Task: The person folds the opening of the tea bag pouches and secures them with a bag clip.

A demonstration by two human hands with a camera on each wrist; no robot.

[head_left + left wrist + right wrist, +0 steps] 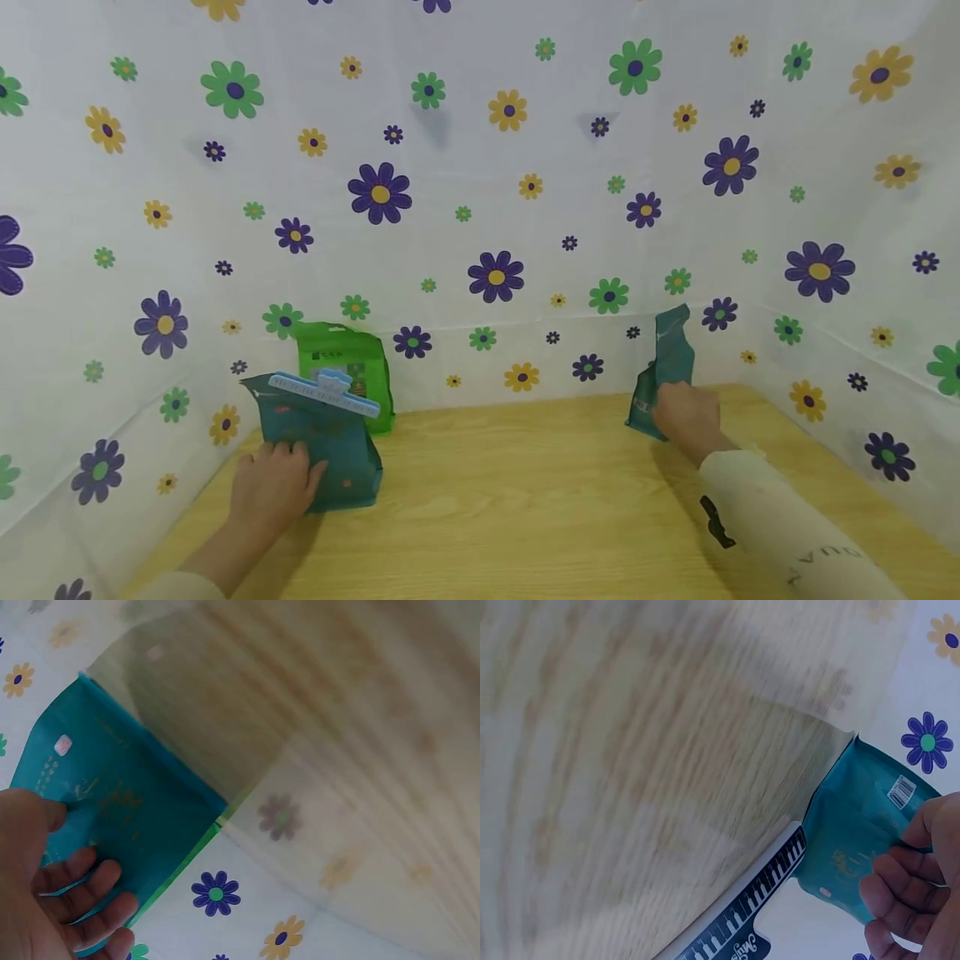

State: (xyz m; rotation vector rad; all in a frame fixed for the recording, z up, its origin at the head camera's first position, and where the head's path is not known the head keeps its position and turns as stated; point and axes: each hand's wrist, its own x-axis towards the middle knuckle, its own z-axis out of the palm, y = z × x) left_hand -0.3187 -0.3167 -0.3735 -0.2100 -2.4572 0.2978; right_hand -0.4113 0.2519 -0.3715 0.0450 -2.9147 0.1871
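Note:
My left hand (273, 483) grips the lower left of a standing teal bag (341, 467), its thumb and bent fingers against the bag's face. A light blue sealing clip (300, 388) lies slanted across that bag's top. Over to the right, a second teal bag (675, 350) stands with its upper part narrow and bent, and my right hand (688, 417) holds its near side. The right wrist view shows a barcode on this bag (840, 840), with thumb and curled fingers close together on it. A clip printed with piano keys (739, 919) lies beside it.
Behind the left teal bag stands a bright green bag (360, 354), partly covered by it. White flowered cloth (480, 225) walls in the back and sides of the wooden tabletop (510, 483). A black object (717, 522) shows at the edge of the right sleeve.

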